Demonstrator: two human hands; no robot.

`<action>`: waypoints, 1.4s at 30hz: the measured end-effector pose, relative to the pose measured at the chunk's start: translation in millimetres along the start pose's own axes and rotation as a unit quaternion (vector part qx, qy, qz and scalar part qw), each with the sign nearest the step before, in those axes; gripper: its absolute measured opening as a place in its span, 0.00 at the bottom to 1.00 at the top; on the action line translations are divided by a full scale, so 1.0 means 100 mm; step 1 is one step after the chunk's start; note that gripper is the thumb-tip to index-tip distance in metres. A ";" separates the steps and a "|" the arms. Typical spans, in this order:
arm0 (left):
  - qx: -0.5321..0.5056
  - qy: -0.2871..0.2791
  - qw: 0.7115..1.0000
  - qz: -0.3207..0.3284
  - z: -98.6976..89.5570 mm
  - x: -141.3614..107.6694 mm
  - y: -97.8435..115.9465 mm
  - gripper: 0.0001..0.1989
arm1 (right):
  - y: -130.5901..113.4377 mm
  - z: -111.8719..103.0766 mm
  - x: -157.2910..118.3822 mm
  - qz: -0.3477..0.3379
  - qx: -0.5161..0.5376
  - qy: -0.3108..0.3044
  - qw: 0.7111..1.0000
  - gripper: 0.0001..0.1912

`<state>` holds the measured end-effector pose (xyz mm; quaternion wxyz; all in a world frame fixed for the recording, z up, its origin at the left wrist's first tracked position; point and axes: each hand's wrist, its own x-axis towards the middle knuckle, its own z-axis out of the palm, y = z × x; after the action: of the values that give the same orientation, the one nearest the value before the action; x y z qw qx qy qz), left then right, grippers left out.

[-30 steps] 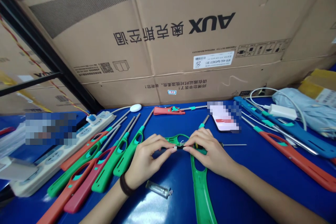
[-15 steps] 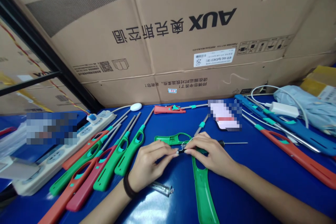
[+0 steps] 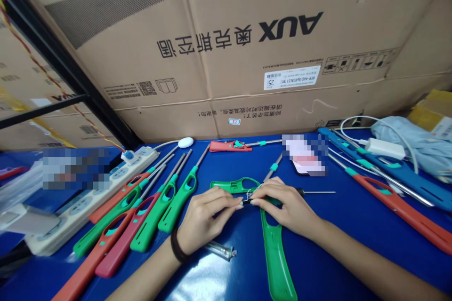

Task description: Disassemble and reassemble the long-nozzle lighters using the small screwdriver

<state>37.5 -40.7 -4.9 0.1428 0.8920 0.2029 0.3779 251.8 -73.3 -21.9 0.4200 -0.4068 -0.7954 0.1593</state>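
Observation:
My left hand (image 3: 206, 216) is closed, thumb and fingertips pinching one end of a small black part with a thin white wire (image 3: 246, 201). From the other side, my right hand (image 3: 287, 204) pinches the same part, whose details the fingers partly hide. Beneath the right hand lies an opened green lighter shell half (image 3: 277, 256), its metal tube (image 3: 276, 162) pointing away. Behind the fingers is the other green shell half (image 3: 224, 187). A clear fuel tank (image 3: 221, 250) rests near my left wrist. The screwdriver (image 3: 321, 192) shows its shaft past my right hand.
Several red and green lighters (image 3: 151, 218) lie along the left, beside a white power strip (image 3: 74, 211). A red lighter (image 3: 229, 146) and a phone (image 3: 307, 160) are at the back. Orange (image 3: 399, 209) and blue lighters (image 3: 406, 174) lie right. A cardboard box (image 3: 229, 70) walls off the back.
The whole view has shifted slightly, so things appear a little further right. Both hands keep their pinch on the small black part, with barely any movement.

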 end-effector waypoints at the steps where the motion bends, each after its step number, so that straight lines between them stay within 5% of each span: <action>1: 0.004 0.000 1.000 0.003 0.00 0.00 -0.01 0.07 | 0.01 0.00 0.00 -0.003 -0.002 -0.002 1.000 0.02; 7: 0.069 -0.016 0.998 0.006 0.01 -0.01 -0.06 0.10 | 0.09 0.02 -0.01 -0.005 -0.031 0.008 0.999 0.04; 12: 0.092 -0.030 0.992 -0.085 -0.09 0.00 -0.10 0.21 | 0.11 0.02 0.00 0.004 -0.044 0.021 0.999 0.04; 18: 0.049 -0.030 0.992 -0.117 -0.07 0.02 -0.03 0.12 | 0.11 0.03 0.02 -0.003 -0.058 0.019 0.998 0.05; 25: 0.117 -0.174 0.970 -0.123 -0.06 0.35 -0.03 0.36 | 0.14 -0.01 0.04 0.017 -0.093 0.049 0.994 0.04; 34: 0.079 -0.220 0.966 -0.108 -0.16 0.28 -0.32 0.16 | 0.17 -0.10 0.07 0.049 -0.127 0.118 0.984 0.04; 42: 0.028 -0.270 0.957 -0.102 -0.29 0.30 -0.22 0.26 | 0.15 -0.08 0.06 0.046 -0.112 0.106 0.987 0.04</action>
<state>29.2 -4.7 24.2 0.2051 0.9389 0.2575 0.1005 264.6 -60.0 -23.0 0.4457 -0.5025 -0.7395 0.0444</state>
